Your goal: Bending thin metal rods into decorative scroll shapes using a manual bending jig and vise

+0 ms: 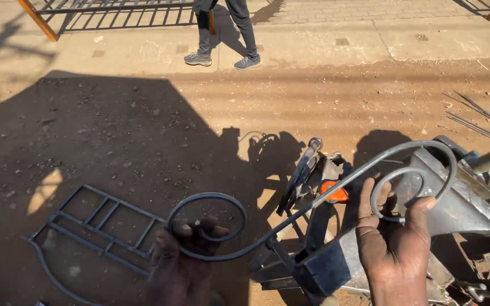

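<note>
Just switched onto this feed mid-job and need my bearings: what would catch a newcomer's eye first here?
First, the S-shaped metal scroll held across the middle, its left curl in the left hand in shadow, its right curl in the sunlit right hand. Behind it at lower right stands a metal workbench with an orange-handled tool. A welded metal frame lies on the dirt at lower left, and a person's legs stand at top.

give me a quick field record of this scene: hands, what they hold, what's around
left hand: grips one spiral end of the scroll bar
right hand: grips the other spiral end
scroll bar: S-shaped metal rod, held over the bench
bench: metal, with a jig
ground: dirt, metal frame lying flat, rods at right
other person: legs only, standing at top
</note>
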